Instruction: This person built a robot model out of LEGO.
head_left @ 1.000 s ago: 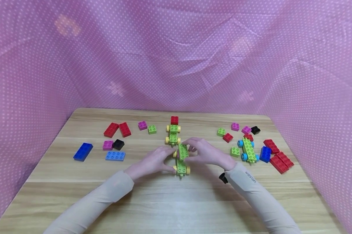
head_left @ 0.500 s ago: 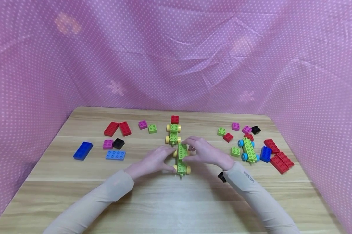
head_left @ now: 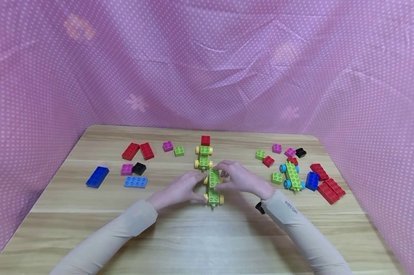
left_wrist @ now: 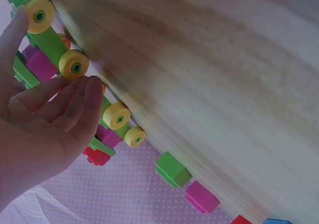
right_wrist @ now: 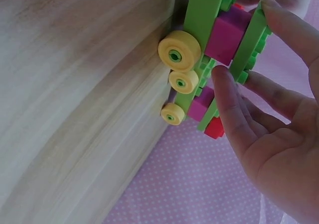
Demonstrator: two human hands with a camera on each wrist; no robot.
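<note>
The green wheeled car (head_left: pixel 213 189) with yellow wheels stands at the middle of the wooden worktop (head_left: pixel 207 236), its long axis running from the person towards the far edge, in line behind a second green car (head_left: pixel 204 156). The left hand (head_left: pixel 181 189) and right hand (head_left: pixel 239 178) pinch its sides with curled fingers. Against half a second ago, nothing has visibly shifted.

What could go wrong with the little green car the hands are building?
The green plate looks tilted over the magenta brick, so it may not be pressed down and might pop off. The near car stands on yellow wheels, so a push from the left hand or right hand might roll it into the far car, close behind it.
</note>
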